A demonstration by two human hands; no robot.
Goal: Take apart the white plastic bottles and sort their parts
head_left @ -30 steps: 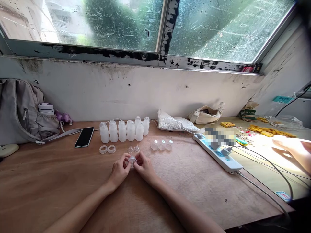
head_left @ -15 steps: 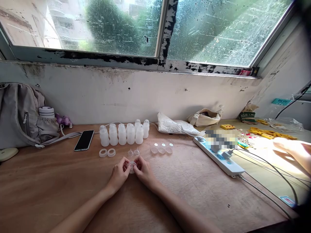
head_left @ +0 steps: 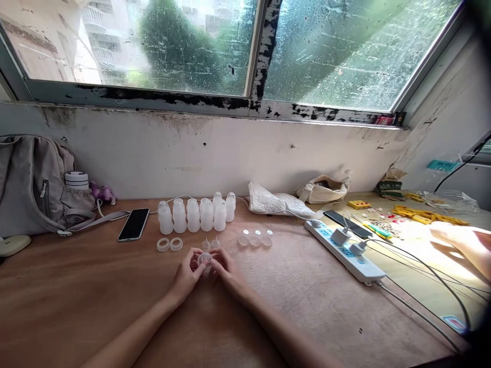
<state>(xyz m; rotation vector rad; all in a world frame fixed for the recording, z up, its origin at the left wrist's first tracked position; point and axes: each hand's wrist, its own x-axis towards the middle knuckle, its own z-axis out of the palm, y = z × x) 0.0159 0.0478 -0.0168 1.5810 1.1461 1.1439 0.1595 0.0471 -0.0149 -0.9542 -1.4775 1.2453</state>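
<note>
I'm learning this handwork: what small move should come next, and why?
Perhaps gently squeeze the small, clear, round plastic piece between the bare left hand and bare right hand: both hold it from opposite sides, thumbs near its closer edge.

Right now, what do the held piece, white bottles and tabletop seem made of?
Held piece: likely clear plastic; see-through, partly hidden.
White bottles: probably plastic, maybe silicone, frosted; milky look.
Tabletop: wood or wood-look sheet, low sheen; brown grain visible.
</note>
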